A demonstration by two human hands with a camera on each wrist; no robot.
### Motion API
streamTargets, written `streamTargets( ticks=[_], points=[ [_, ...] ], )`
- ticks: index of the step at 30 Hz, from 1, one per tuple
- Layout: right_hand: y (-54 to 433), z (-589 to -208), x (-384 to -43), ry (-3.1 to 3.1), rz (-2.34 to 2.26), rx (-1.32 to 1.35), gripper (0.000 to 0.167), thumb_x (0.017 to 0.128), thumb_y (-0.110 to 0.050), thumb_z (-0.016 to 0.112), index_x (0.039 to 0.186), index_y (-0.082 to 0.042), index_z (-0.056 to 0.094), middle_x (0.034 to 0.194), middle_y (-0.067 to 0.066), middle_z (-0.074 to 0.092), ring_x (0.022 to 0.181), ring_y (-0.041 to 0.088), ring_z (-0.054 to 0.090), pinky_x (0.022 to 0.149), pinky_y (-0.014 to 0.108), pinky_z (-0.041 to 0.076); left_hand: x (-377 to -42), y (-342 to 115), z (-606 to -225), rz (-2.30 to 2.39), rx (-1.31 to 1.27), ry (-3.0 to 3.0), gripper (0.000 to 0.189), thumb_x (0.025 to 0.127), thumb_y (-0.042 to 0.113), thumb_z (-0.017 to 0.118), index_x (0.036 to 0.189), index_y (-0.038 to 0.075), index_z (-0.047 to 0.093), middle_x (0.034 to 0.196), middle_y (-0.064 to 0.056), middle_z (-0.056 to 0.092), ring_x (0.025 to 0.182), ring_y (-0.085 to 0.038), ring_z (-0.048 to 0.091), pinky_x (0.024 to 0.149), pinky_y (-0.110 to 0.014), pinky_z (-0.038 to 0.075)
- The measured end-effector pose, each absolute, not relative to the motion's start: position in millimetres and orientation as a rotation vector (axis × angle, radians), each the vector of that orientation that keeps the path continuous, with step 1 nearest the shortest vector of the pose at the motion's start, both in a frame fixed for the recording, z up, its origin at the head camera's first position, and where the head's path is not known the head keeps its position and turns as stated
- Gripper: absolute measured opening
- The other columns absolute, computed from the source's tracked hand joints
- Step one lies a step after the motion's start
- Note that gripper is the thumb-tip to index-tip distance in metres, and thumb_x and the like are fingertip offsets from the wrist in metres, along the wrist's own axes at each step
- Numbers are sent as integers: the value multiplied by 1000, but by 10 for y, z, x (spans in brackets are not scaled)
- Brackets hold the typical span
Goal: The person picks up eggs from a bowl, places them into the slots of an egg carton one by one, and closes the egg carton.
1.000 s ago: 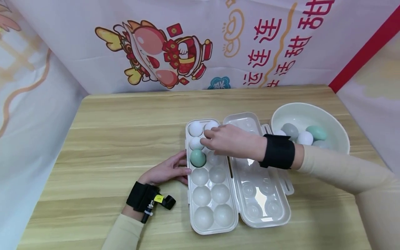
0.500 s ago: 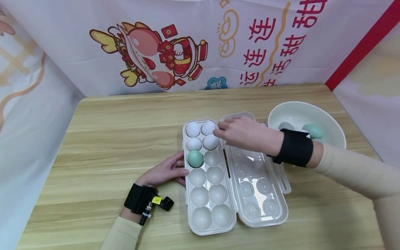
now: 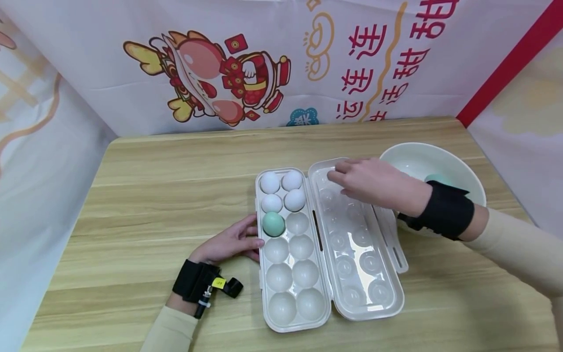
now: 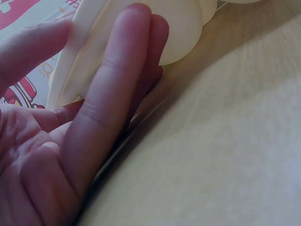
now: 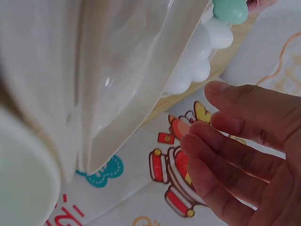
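A pale plastic egg carton (image 3: 277,249) lies with its see-through lid (image 3: 352,239) folded back to the right. Several white eggs (image 3: 292,181) and one green egg (image 3: 273,224) sit in its far cups. My left hand (image 3: 228,244) holds the carton's left side; in the left wrist view the thumb is at the rim and the fingers (image 4: 113,66) lie against the underside of the cups. Over the far part of the lid hovers my right hand (image 3: 378,183), its fingers (image 5: 225,174) loosely bent around nothing in the right wrist view.
A cream bowl (image 3: 433,154) stands at the back right, partly hidden by the right hand and wristband; a green egg (image 3: 440,179) shows inside. The bowl is close beside the lid. A printed cloth (image 3: 246,29) hangs behind the wooden table (image 3: 176,186).
My right hand has moved right, from over the far cups to over the lid near the bowl, uncovering a white egg in the second row. The left hand keeps its place.
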State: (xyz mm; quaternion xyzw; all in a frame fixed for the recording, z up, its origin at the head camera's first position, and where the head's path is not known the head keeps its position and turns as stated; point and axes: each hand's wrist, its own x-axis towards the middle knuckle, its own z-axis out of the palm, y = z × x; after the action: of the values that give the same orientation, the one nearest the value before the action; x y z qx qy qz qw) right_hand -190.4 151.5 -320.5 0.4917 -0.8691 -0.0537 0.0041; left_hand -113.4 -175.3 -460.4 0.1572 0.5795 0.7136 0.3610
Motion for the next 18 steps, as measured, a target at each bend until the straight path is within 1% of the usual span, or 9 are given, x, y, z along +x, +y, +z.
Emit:
streamTargets(
  ticks=[2,8,14,18],
  points=[
    [1589,-3175,-1916,-2747,-131,1504,33,78,-11,81,104,-3,63,91,11,62,79,27,61,67,39,57,-1135,-1750,-4599,1836,401,1492,65,97,5,57,150,5,20,126,-26,51,100,-37,62,81,-55,54],
    [1736,-3104,-1949,-2714,-115,1445,31,76,-10,82,97,-4,60,83,9,59,69,24,58,57,36,55,-1131,-1761,-4598,1833,404,1497,64,97,5,56,150,4,20,127,-26,51,100,-37,62,80,-54,54],
    [1833,-3070,-1969,-2768,-95,1392,33,76,-10,83,101,-3,62,85,11,61,69,24,58,60,37,57,-1139,-1759,-4606,1838,403,1490,64,98,4,56,151,4,19,127,-27,51,101,-37,62,80,-55,54],
    [1941,-3051,-1995,-2838,-88,1308,32,77,-12,83,101,-4,63,85,10,60,67,23,57,56,36,56,-1139,-1754,-4606,1838,407,1485,65,98,4,56,151,4,19,127,-27,51,101,-37,62,80,-55,54]
  ],
)
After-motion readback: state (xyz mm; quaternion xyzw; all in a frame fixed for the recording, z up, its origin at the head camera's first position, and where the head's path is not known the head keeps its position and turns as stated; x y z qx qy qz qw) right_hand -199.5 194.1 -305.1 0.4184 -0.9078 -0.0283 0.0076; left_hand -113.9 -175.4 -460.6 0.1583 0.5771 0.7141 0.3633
